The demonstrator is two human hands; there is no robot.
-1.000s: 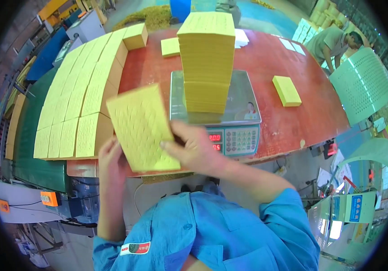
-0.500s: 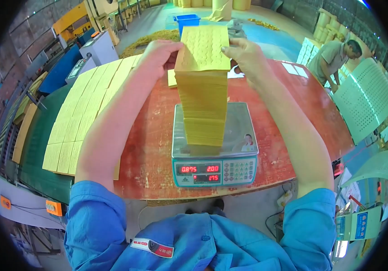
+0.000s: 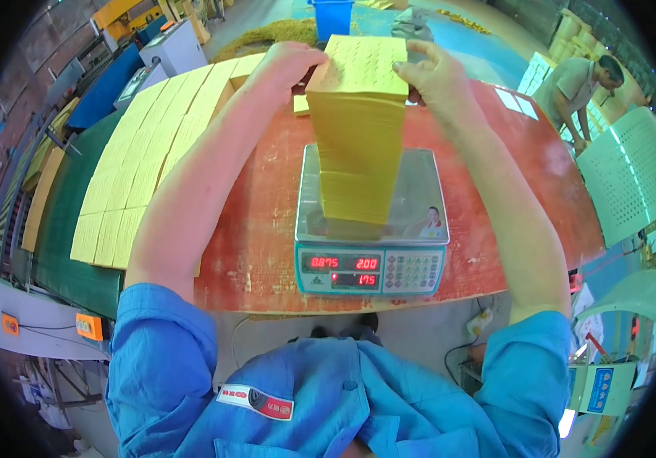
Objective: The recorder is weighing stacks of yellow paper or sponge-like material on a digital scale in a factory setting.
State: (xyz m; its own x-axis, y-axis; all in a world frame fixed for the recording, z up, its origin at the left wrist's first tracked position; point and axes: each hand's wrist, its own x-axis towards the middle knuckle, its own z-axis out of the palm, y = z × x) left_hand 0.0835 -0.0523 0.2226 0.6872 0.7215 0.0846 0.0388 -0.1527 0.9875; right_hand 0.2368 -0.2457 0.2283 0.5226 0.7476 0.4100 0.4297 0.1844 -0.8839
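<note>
Stack of yellow embossed paper sheets, long axis upright, between and below left grip and right grip, both equally near; impossible to tell whether clamped on its top edges or merely touching. Beneath grip and stack, digital scale with red digits; bodyward, lettered red-and-white chest label.
</note>
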